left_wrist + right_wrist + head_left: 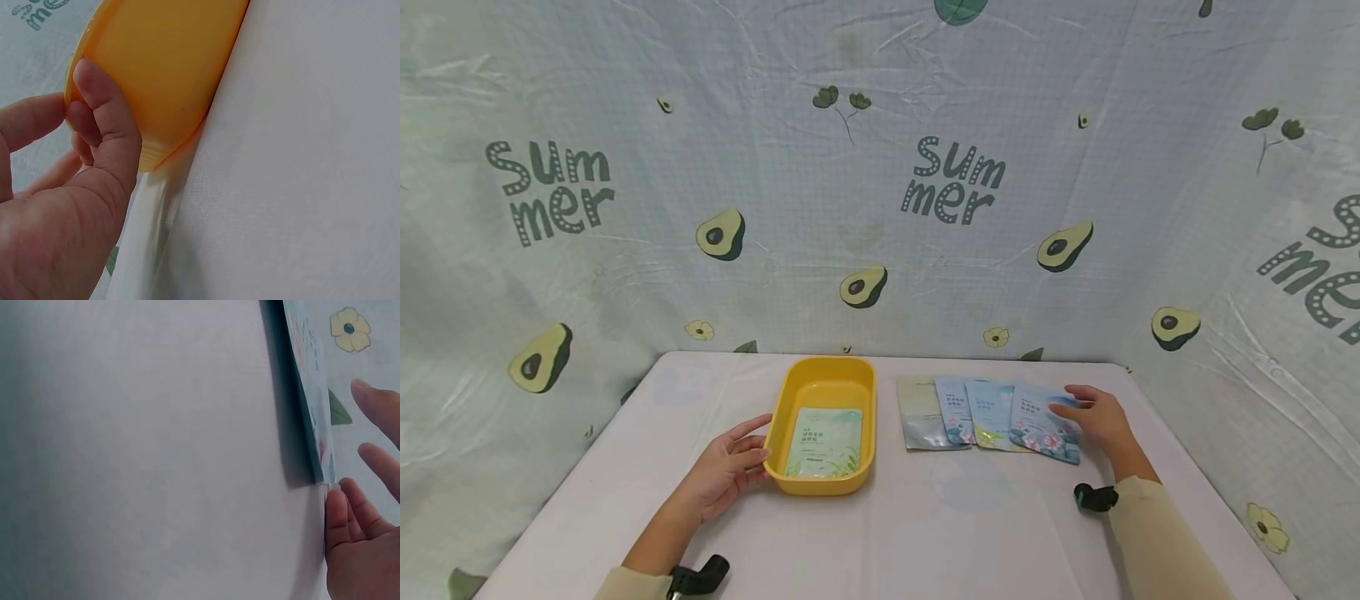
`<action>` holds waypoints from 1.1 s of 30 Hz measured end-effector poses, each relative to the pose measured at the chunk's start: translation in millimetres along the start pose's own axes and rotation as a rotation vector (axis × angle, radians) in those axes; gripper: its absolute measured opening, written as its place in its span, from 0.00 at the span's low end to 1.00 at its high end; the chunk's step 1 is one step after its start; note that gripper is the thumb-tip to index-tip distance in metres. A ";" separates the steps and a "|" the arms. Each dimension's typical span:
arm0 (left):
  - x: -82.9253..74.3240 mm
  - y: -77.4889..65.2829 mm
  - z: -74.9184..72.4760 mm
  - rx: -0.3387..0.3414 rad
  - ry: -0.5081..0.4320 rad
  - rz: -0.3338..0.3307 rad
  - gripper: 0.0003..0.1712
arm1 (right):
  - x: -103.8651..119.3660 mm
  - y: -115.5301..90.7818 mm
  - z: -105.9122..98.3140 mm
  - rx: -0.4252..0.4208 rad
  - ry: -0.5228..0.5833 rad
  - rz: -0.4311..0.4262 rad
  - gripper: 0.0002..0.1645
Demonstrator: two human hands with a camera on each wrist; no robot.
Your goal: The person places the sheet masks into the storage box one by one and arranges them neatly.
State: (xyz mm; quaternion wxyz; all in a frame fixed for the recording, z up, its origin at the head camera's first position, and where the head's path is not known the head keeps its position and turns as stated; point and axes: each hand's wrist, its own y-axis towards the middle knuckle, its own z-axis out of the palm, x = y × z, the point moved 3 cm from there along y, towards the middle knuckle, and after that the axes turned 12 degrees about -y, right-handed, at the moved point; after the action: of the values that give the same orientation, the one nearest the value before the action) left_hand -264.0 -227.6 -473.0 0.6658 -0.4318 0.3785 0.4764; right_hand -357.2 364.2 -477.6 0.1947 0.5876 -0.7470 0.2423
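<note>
Fingers of the left hand point(722, 471) are clamped on the left rim of the yellow tray point(827, 393), thumb opposed. Right hand point(1101, 423): fingers spread apart at the right edge of the flowered blue packet point(1041, 429), can't confirm firm contact.

Rest by size. Backdrop point(775, 167): thin creased sheet beyond both sets of fingers, avocado/flower/"summer" print. Table point(917, 542): under both hands, white cloth, fine weave, soft folds. Tray: just right of left fingers, smooth, looks plastic, rounded rectangle, raised walls. Silver packet point(921, 429): left of right fingers, farthest in that row, shiny, foil-like, flat rectangle. Green packet point(825, 442): right of left fingers, flat on tray floor, slight sheen, leaf print. Between silver packet and right fingers: narrow-showing blue packet point(955, 410), pale blue-yellow packet point(991, 418), then the flowered one; thin, flat, overlapped like a fan. Smallest: black wrist units point(700, 575), behind each hand's fingers, rounded.
</note>
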 end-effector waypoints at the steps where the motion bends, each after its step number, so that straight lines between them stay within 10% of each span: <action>1: 0.2 0.2 0.1 -0.001 -0.002 -0.001 0.42 | -0.6 0.2 -0.2 -0.001 -0.001 0.001 0.45; 33: 0.8 1.4 -1.2 -0.002 -0.027 -0.019 0.42 | -2.4 14.2 -2.0 0.121 -0.141 -0.002 0.51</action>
State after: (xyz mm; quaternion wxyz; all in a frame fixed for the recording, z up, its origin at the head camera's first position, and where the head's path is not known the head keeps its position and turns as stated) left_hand -265.2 -228.3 -474.5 0.6750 -0.4294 0.3649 0.4763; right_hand -370.4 370.0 -479.3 0.1059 0.6146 -0.7424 0.2448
